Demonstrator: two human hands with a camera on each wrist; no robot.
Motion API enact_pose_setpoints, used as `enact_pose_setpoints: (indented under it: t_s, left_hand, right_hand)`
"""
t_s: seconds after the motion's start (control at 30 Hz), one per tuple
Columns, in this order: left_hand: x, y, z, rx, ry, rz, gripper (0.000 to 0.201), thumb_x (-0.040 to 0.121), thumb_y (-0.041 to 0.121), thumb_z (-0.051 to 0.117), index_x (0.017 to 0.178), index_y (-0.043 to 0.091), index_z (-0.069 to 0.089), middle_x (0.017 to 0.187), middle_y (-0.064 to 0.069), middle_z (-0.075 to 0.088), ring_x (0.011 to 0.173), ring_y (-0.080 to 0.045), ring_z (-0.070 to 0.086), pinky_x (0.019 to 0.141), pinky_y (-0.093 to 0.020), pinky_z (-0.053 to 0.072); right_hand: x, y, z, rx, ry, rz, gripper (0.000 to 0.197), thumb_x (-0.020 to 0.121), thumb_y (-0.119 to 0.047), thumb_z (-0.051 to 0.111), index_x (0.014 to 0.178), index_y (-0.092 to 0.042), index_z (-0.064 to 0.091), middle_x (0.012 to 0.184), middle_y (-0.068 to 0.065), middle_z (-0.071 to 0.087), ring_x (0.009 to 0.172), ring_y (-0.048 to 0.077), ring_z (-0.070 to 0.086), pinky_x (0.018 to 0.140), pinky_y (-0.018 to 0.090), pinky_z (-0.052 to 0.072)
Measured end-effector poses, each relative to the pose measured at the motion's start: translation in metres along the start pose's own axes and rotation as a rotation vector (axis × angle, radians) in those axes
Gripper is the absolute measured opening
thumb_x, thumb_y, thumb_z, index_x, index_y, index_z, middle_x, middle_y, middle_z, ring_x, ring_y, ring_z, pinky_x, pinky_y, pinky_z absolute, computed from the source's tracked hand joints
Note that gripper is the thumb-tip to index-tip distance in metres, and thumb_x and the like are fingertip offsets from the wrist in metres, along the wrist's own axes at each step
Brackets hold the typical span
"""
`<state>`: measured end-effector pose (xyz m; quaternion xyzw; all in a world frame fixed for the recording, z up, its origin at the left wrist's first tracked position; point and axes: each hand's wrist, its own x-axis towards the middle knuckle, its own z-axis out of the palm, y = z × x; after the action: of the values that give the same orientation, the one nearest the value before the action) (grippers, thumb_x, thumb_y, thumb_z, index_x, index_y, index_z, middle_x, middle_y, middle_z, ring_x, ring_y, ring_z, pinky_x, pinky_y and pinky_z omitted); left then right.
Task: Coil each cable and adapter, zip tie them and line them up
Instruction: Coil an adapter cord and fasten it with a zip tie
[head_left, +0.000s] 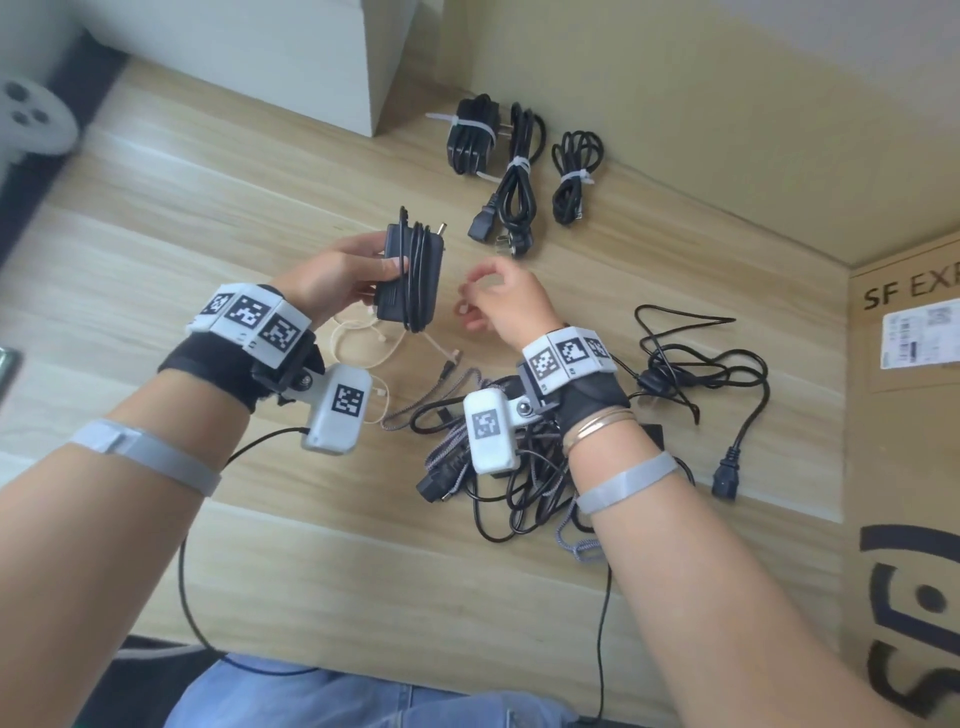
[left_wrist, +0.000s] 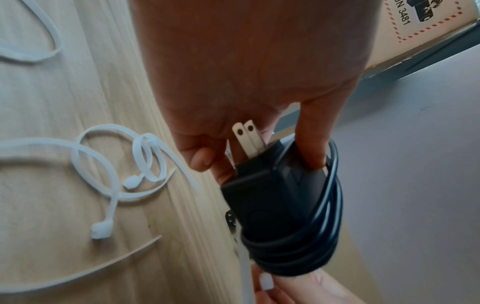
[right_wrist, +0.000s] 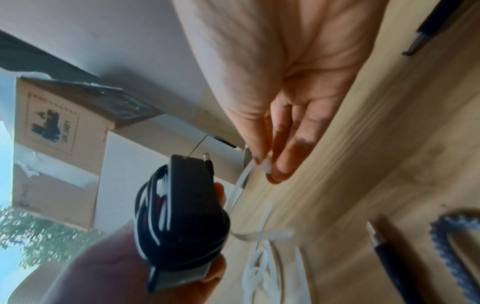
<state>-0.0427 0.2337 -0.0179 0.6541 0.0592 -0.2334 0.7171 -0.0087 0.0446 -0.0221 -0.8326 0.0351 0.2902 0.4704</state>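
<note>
My left hand (head_left: 332, 275) holds a black rectangular power adapter (head_left: 410, 275) w/ its black cord wound round the body, raised above the pale wood-grain tabletop (head_left: 208, 218); grip is firm, thumb on the near face, fingers behind. In the left wrist view one finger hooks inside the cord loops, and the adapter's two flat metal prongs (left_wrist: 248, 139) point back toward my palm. My right hand (head_left: 498, 301) hangs just beside the adapter, apart from it, grip narrow: fingertips pinch the end of a thin white plastic zip tie (right_wrist: 242, 179), seen clearly only in the right wrist view. More loose white zip ties (left_wrist: 116, 170) lie curled on the tabletop below my left hand. At the far edge, next to the wall, three black bundles already tied w/ white zip ties lie side by side: a wrapped adapter (head_left: 470, 137), a thick power cable (head_left: 514, 182), a thinner cable (head_left: 574, 174). Under my right wrist, a tangled heap of loose black and braided grey cables (head_left: 519, 467). A brown cardboard box (head_left: 904, 415) marked "SF EX" stands at right.
</note>
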Motion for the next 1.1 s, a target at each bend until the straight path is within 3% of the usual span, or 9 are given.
enact_pose_setpoints:
  t_s: [0.17, 0.27, 0.43, 0.53, 0.67, 0.73, 0.93, 1.0, 1.1]
  left_hand:
    - [0.004, 0.002, 0.015, 0.009, -0.07, 0.036, 0.028, 0.075, 0.022, 0.047, 0.101, 0.019, 0.056, 0.088, 0.002, 0.065, 0.081, -0.012, 0.06, 0.07, -0.022, 0.045]
    - [0.009, 0.002, 0.025, 0.019, -0.145, 0.043, 0.028, 0.076, 0.019, 0.048, 0.103, 0.02, 0.057, 0.087, 0.012, 0.07, 0.085, -0.006, 0.063, 0.073, -0.021, 0.045]
    - [0.016, -0.003, 0.039, 0.0, -0.21, 0.042, 0.033, 0.077, 0.024, 0.056, 0.109, 0.018, 0.058, 0.098, 0.012, 0.07, 0.097, -0.007, 0.063, 0.082, -0.021, 0.044]
    - [0.019, -0.003, 0.047, -0.013, -0.22, 0.053, 0.031, 0.078, 0.018, 0.05, 0.108, 0.016, 0.057, 0.096, 0.015, 0.071, 0.097, -0.003, 0.062, 0.082, -0.016, 0.045]
    - [0.023, -0.004, 0.056, 0.002, -0.222, 0.066, 0.031, 0.078, 0.02, 0.05, 0.107, 0.017, 0.058, 0.097, 0.013, 0.071, 0.1, -0.007, 0.061, 0.085, -0.018, 0.044]
    - [0.024, -0.004, 0.06, 0.021, -0.238, 0.083, 0.031, 0.079, 0.021, 0.049, 0.108, 0.018, 0.058, 0.096, 0.013, 0.071, 0.099, -0.008, 0.062, 0.083, -0.017, 0.044]
    - [0.028, -0.003, 0.068, 0.002, -0.239, 0.103, 0.027, 0.079, 0.02, 0.048, 0.104, 0.017, 0.058, 0.092, 0.014, 0.071, 0.093, -0.004, 0.062, 0.079, -0.014, 0.045]
    - [0.029, -0.003, 0.068, 0.009, -0.235, 0.103, 0.026, 0.078, 0.02, 0.047, 0.102, 0.018, 0.058, 0.091, 0.015, 0.071, 0.092, -0.003, 0.062, 0.079, -0.013, 0.045]
    - [0.03, -0.003, 0.07, 0.012, -0.248, 0.106, 0.025, 0.078, 0.02, 0.048, 0.1, 0.017, 0.058, 0.089, 0.017, 0.071, 0.09, -0.001, 0.062, 0.077, -0.011, 0.044]
  right_hand:
    - [-0.009, 0.007, -0.022, 0.054, 0.043, 0.016, 0.015, 0.092, -0.004, 0.051, 0.091, -0.018, 0.05, 0.072, 0.004, 0.062, 0.054, 0.013, 0.062, 0.057, 0.022, 0.054]
    - [-0.012, 0.013, -0.031, 0.134, 0.016, 0.072, 0.024, 0.093, 0.0, 0.046, 0.082, -0.015, 0.06, 0.074, 0.007, 0.06, 0.055, 0.012, 0.061, 0.056, 0.018, 0.053]
    - [-0.02, 0.025, -0.045, 0.484, 0.012, 0.111, 0.02, 0.094, 0.004, 0.04, 0.1, 0.006, 0.059, 0.081, 0.014, 0.064, 0.071, 0.02, 0.065, 0.074, 0.023, 0.056]
    - [-0.024, 0.036, -0.05, 0.421, 0.012, 0.086, 0.019, 0.092, 0.002, 0.051, 0.108, 0.008, 0.059, 0.085, 0.01, 0.066, 0.075, 0.016, 0.067, 0.081, 0.023, 0.056]
    - [-0.027, 0.041, -0.052, 0.152, 0.005, 0.077, 0.026, 0.097, -0.018, 0.049, 0.076, -0.007, 0.06, 0.069, 0.006, 0.062, 0.049, 0.004, 0.06, 0.055, 0.016, 0.05]
    - [-0.028, 0.042, -0.053, 0.14, 0.001, 0.119, 0.031, 0.099, -0.017, 0.043, 0.073, -0.007, 0.055, 0.065, 0.007, 0.057, 0.047, 0.008, 0.056, 0.047, 0.015, 0.046]
    - [-0.03, 0.045, -0.058, 0.488, 0.017, 0.2, 0.014, 0.093, 0.003, 0.045, 0.085, 0.001, 0.056, 0.076, 0.014, 0.061, 0.067, 0.021, 0.062, 0.064, 0.022, 0.056]
    - [-0.031, 0.046, -0.06, 0.465, -0.03, 0.178, 0.007, 0.092, -0.001, 0.052, 0.088, 0.002, 0.058, 0.076, 0.011, 0.063, 0.067, 0.018, 0.064, 0.067, 0.021, 0.057]
    - [-0.03, 0.047, -0.06, 0.201, -0.072, 0.137, 0.021, 0.095, -0.021, 0.052, 0.079, -0.009, 0.057, 0.066, 0.004, 0.059, 0.052, 0.01, 0.057, 0.053, 0.016, 0.05]
